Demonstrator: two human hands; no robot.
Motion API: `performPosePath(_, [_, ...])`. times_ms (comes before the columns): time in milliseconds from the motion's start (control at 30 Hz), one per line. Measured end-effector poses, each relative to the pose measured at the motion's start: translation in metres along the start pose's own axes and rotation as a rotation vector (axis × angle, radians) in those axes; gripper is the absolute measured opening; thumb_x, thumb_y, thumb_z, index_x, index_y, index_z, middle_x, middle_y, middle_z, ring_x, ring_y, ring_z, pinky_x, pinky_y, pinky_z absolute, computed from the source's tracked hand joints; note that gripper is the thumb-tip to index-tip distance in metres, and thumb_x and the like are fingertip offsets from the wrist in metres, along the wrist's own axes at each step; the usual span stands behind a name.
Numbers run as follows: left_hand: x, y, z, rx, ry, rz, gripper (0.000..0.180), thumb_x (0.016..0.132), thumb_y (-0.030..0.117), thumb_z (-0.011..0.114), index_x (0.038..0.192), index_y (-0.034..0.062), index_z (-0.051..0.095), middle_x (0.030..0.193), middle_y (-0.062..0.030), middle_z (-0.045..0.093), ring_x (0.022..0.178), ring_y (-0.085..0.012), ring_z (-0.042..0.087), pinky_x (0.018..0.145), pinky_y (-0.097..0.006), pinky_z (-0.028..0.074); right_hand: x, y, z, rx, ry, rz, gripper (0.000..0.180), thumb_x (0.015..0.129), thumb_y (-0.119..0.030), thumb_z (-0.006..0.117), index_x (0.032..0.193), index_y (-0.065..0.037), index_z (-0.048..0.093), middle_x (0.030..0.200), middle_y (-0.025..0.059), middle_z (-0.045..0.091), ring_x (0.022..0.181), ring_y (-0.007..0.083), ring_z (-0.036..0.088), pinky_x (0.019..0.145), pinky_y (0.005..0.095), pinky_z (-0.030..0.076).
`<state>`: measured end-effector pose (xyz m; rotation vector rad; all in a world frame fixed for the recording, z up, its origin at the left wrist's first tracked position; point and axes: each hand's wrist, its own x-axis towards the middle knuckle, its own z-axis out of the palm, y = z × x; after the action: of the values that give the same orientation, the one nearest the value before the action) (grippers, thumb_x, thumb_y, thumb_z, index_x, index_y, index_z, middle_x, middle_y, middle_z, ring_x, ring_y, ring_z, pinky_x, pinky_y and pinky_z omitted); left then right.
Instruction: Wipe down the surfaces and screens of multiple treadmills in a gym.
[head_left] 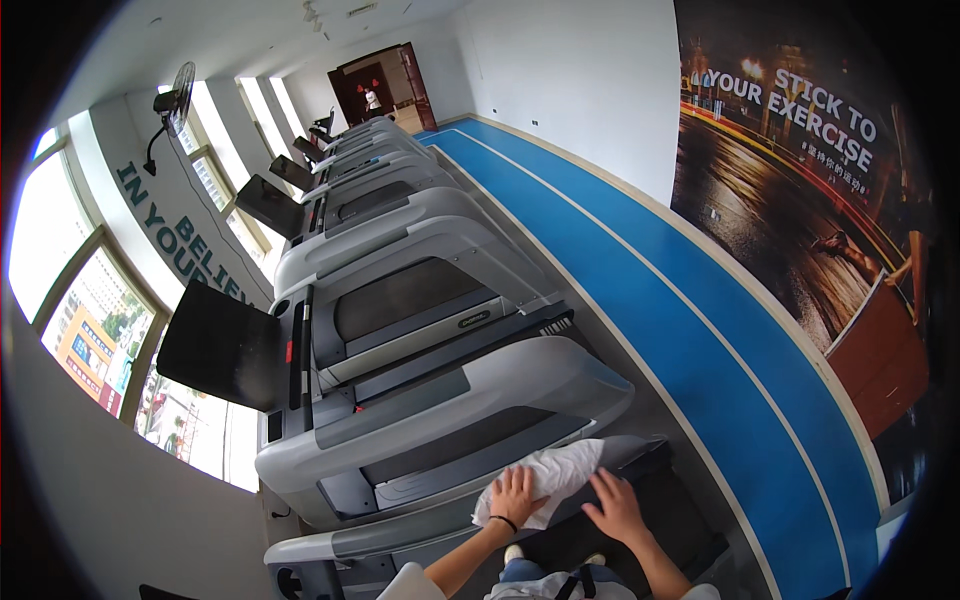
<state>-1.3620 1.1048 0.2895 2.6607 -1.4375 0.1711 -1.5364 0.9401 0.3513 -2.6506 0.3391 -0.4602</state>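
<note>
A crumpled white cloth (pixel 565 472) lies draped over the grey handrail (pixel 400 535) of the nearest treadmill, toward the rail's right end. My left hand (pixel 514 496), with a dark band at its wrist, is curved over the cloth's left part and grips it against the rail. Just right of the cloth is my right hand (pixel 616 508). Its fingers are spread and hold nothing, with the fingertips close to the cloth's edge. Part of the rail is hidden under the cloth and my left hand.
Several grey treadmills (pixel 420 290) stand in a row toward a far doorway (pixel 385 90), where a person (pixel 372 100) stands. Black consoles (pixel 222 345) face the windows on the left. A blue track (pixel 640 290) runs along the right, beside a wall poster (pixel 770 190). A fan (pixel 180 97) hangs at upper left.
</note>
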Motion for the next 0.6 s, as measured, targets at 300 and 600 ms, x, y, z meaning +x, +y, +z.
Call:
performPosePath(300, [0.01,-0.011,-0.019,-0.213,-0.122,-0.262,0.044,0.085,0.038,0.057,0.119,0.0114,0.055,0.111,-0.016,0.06,0.103,-0.0327,0.058,0.085,-0.045,0.045,-0.145,0.071,-0.007,0.382,0.047,0.525,0.025,0.084,-0.018,0.059,0.103,0.0,0.062,0.108,0.0177,0.061,0.1,0.0352,0.058,0.085,0.0392,0.047])
performPosePath(600, [0.023,-0.149,-0.153,-0.761,0.729,-0.588,0.04,0.097,0.027,0.043,0.124,-0.002,0.053,0.119,-0.0168,0.059,0.11,-0.0216,0.054,0.093,-0.031,0.041,-0.178,0.107,-0.033,0.195,-0.071,0.583,0.027,0.086,-0.018,0.055,0.103,0.001,0.061,0.109,0.0179,0.06,0.099,0.0356,0.058,0.086,0.0406,0.046])
